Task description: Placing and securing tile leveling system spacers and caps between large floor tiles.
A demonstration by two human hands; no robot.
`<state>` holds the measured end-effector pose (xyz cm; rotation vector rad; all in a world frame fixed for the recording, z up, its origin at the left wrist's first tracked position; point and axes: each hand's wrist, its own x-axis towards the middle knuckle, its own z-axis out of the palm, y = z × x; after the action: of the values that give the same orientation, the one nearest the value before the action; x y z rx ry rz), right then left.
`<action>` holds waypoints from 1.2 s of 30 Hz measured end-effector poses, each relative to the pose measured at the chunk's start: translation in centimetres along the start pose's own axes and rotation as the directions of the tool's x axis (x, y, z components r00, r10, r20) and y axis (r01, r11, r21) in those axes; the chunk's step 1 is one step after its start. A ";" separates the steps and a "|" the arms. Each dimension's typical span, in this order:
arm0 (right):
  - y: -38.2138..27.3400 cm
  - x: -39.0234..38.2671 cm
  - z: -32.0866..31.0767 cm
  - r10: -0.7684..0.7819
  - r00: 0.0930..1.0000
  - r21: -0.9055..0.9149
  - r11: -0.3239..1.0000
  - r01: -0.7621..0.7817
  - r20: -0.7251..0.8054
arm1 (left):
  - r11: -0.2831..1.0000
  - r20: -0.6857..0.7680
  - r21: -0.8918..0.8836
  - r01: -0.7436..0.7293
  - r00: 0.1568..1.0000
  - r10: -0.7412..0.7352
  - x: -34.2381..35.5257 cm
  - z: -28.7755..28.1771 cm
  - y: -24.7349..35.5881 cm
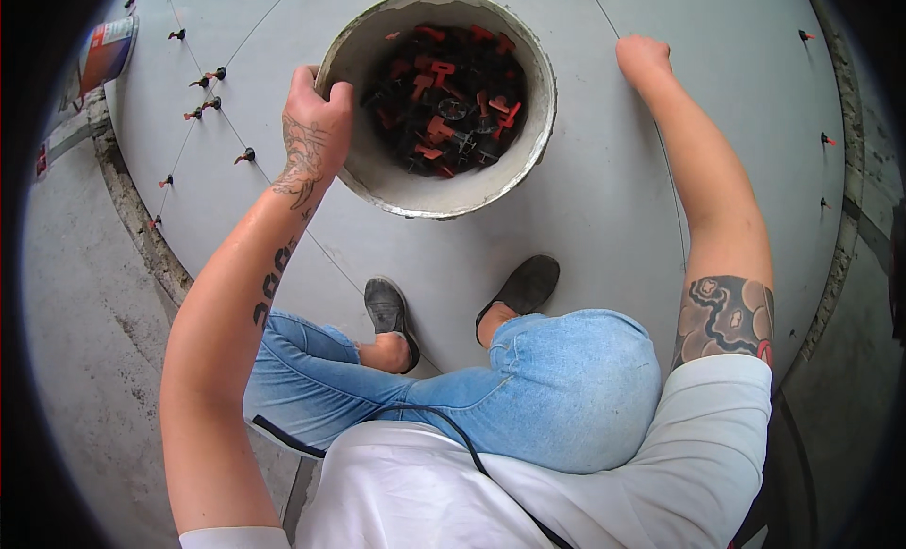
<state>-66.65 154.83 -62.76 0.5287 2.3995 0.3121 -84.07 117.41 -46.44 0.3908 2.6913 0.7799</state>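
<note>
So the left hand point(319, 119) is clamped on the near-left rim of a grubby pale bucket point(415, 190). Right hand point(645, 58) is out to the right of the bucket, fingers curled in like a fist near a floor seam point(603, 11); can't tell if anything's tucked inside it. The bucket's out in front of the person, holding a jumble of red and black clips point(442, 69). Can't tell if it's sitting on the grey tiled floor point(595, 228) or lifted off it. More little clips point(245, 155) stick up along seams left of the bucket, others point(827, 140) far right of it, and a colourful tub point(106, 53) is way off left. My read: this step is working the seams with the bucket kept handy, and the next move calls for a steady rim grip.
</note>
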 end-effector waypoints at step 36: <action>1.6 -1.9 2.8 0.338 0.941 0.664 0.701 -0.259 0.009 | 1.000 -0.004 0.012 0.007 1.000 -0.007 0.3 -0.1 -0.6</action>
<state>-63.02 155.63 -63.31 1.2639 2.4895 -0.4212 -84.48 116.96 -46.76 0.3824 2.7005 0.7638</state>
